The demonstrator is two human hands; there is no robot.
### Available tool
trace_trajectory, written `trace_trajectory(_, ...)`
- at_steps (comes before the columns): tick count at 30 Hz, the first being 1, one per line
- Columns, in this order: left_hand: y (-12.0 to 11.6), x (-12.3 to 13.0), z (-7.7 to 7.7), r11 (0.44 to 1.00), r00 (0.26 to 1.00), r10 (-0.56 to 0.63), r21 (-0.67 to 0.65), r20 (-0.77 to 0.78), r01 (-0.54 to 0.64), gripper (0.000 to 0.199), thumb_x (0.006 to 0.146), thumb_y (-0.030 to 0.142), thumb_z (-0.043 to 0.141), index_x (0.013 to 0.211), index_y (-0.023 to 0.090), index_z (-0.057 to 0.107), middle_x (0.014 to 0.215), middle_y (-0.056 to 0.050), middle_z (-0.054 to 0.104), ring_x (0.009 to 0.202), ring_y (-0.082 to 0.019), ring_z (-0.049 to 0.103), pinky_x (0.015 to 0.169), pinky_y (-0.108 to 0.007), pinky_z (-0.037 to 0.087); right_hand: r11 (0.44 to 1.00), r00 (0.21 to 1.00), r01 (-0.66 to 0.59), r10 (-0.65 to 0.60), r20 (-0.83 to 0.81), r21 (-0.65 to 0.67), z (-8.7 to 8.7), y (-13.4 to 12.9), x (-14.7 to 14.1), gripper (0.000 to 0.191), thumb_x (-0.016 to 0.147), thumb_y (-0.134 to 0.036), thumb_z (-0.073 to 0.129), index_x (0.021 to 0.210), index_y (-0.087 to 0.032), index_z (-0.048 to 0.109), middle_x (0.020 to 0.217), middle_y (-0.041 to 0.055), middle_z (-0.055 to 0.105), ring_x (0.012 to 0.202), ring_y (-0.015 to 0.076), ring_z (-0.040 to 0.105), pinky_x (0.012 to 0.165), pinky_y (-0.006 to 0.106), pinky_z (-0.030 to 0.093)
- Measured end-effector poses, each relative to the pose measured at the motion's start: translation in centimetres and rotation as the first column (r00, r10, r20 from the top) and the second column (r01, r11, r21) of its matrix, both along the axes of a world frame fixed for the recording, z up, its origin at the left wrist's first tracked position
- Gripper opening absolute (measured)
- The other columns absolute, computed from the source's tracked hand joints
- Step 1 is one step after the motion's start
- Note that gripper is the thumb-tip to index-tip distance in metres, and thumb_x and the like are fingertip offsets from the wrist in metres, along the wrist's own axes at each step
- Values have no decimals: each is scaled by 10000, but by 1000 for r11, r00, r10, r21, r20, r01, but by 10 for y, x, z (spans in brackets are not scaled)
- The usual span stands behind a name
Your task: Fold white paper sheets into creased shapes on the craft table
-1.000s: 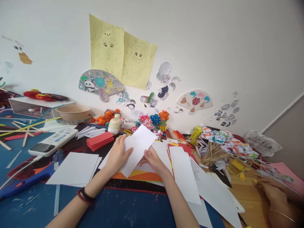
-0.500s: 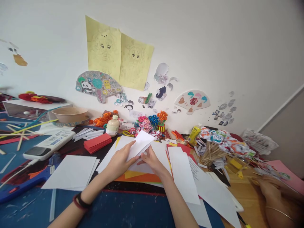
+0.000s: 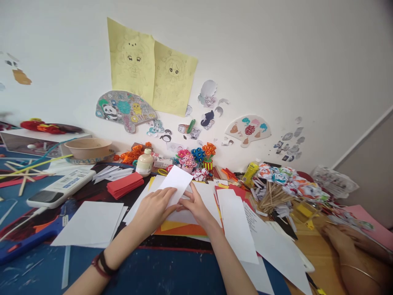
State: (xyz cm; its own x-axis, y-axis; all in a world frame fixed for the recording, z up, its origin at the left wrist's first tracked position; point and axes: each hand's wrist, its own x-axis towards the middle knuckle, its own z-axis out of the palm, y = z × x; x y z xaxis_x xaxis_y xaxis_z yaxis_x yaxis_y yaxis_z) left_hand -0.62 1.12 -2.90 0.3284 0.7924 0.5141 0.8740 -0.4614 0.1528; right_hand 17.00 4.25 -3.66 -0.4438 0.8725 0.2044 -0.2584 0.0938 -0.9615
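Note:
A folded white paper (image 3: pixel 178 182) is raised over the stack of white and coloured sheets in the middle of the desk. My left hand (image 3: pixel 156 206) is closed on its left side, fingers across the face and thumb toward the lower edge. Beside the paper's lower right edge, my right hand (image 3: pixel 195 206) has its fingers spread and bent, with the fingertips at the paper. Cut white sheets (image 3: pixel 89 223) lie left of my left forearm, and long white sheets (image 3: pixel 238 223) lie right of my right forearm.
A blue glue gun (image 3: pixel 39 237), a white power strip (image 3: pixel 63 188), red paper (image 3: pixel 125 186) and a glue bottle (image 3: pixel 144 164) are on the left. Behind stand pipe-cleaner flowers (image 3: pixel 198 155). Wooden sticks (image 3: pixel 273 198) lie right; another person's hands (image 3: pixel 346 239) rest at far right.
The folded paper and my left hand have shifted slightly left, and the paper's face has turned more toward the camera. My right fingers have spread a little at its edge.

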Motion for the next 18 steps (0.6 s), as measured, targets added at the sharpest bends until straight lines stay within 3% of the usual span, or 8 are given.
trace_trajectory(4,2,2,-6,999,998,-12,52,-57,15,491,906,487,429,1306,203,440,1344,-101,525,1037,-273,601,821,-347,445,1000,1000,8,-8,-9,10,-4,2,-2,763,784,-264,669,1406,-334,231,1142,61,620,738,167,662,688,351,555)
trace_trajectory(8,2,-1,-5,1000,1000,0,23,-23,1,450,920,424,420,1312,204,415,1336,-101,528,1045,-270,606,829,-347,463,999,999,54,-54,3,-8,-8,5,-2,825,753,-253,695,1418,-295,209,1042,61,656,693,171,667,658,337,546)
trace_trajectory(13,1,0,-5,996,999,-48,-69,22,49,471,931,281,340,1393,206,288,1183,-111,638,947,-262,654,763,-335,484,995,995,103,-103,13,7,-10,9,-2,768,729,-251,706,1382,-242,301,885,43,684,619,176,656,634,337,526)
trace_trajectory(16,2,1,-7,998,999,-12,-64,41,15,567,907,203,315,1450,205,152,1091,-112,683,795,-256,684,667,-321,478,989,989,147,-147,18,25,-9,10,-1,707,717,-252,706,1338,-210,370,797,32,680,615,180,642,617,322,509)
trace_trajectory(18,1,1,-5,998,994,31,-60,103,-25,575,900,205,320,1451,214,156,996,-96,710,713,-251,684,623,-313,466,983,983,180,-180,16,47,-8,11,1,631,719,-253,695,1288,-193,428,732,17,665,614,176,627,608,302,493)
